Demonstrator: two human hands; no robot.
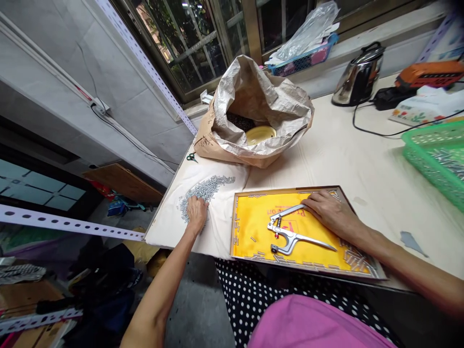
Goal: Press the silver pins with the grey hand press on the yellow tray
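My left hand [197, 211] rests at the near end of a heap of small grey metal pins [208, 187] on the cream cloth. Its fingers are curled down into the heap, and their tips are hidden. With its fingers closed around the end of the upper handle, my right hand [325, 207] holds silver snap pliers [290, 238]. The pliers' two handles are spread apart, over a shallow tray [234, 227] with a yellow lining [250, 212]. Along the tray's edges lie several small metal pins [353, 260], most of them in the near right corner.
Behind the tray stands an open paper sack [232, 153] with a yellow bowl [261, 135] inside. Small green-handled scissors [191, 157] lie left of it. To the right are a green basket [431, 157], a steel kettle [358, 77] and an orange tool [429, 73].
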